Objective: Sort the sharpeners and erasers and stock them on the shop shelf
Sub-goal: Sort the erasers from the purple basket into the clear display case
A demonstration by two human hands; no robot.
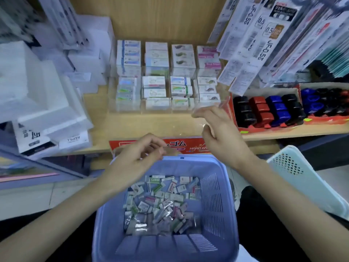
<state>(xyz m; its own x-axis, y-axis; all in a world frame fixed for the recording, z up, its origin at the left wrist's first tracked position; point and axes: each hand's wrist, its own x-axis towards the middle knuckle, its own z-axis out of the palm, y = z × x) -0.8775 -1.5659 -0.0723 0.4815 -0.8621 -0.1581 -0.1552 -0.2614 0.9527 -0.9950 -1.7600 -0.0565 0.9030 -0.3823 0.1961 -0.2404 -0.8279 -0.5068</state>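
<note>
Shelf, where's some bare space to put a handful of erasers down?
Free: the bare wood strip in front of the clear eraser organizer, between the white boxes and the red sharpener tray. Crowded: both sides and the back; hanging refill packs overhang the right.

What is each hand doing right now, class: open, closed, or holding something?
Left hand: fingers curled in a pinch; what it holds cannot be told.
Right hand: pinches a clear plastic wrapper.

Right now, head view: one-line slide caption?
The left hand and right hand hover above a lavender basket of loose wrapped erasers, before a clear organizer of boxed erasers, sharpeners alongside.
</note>
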